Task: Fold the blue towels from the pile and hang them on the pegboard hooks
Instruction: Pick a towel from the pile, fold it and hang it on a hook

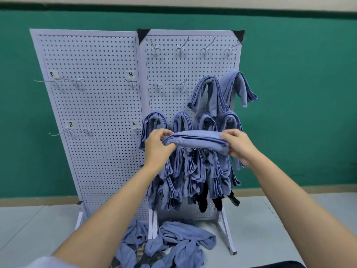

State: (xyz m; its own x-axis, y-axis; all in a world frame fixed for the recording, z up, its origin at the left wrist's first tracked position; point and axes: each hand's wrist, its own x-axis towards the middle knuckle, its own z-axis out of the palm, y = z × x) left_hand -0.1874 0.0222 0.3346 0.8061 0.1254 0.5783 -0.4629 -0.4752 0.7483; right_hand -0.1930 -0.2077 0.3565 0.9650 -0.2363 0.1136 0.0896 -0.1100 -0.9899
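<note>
I hold a folded blue towel level in front of the right pegboard. My left hand pinches its left end and my right hand grips its right end. Behind it, several folded blue towels hang over hooks on the lower and right part of that board. Two bare hooks sit left of the upper hung towels, and a row of bare hooks runs along the top. A loose pile of blue towels lies on the floor at the board's foot.
A second white pegboard stands to the left with a few bare hooks and small labels. Dark items hang below the towels. The boards' white feet stand on the grey floor before a green wall.
</note>
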